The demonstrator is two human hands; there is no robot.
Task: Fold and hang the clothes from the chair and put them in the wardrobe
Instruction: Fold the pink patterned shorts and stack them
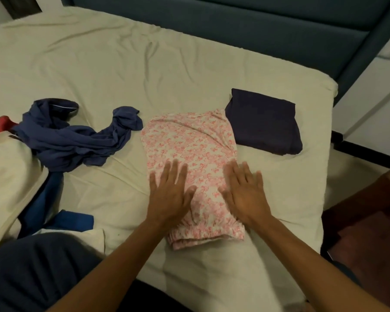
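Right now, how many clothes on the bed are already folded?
2: the pink patterned garment under both flat hands, and the dark navy one beside it, near the bed's corner.

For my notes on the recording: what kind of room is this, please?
Most likely a bedroom: a bed with a wrinkled cream sheet, a padded teal headboard, and clothes on it, including pink-patterned shorts.

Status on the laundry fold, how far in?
Done: one dark navy garment lies folded on the bed. In hand: left hand and right hand press flat on the half-folded pink patterned garment. Left: the crumpled blue garment, the pile at the left edge, and all wardrobe trips.
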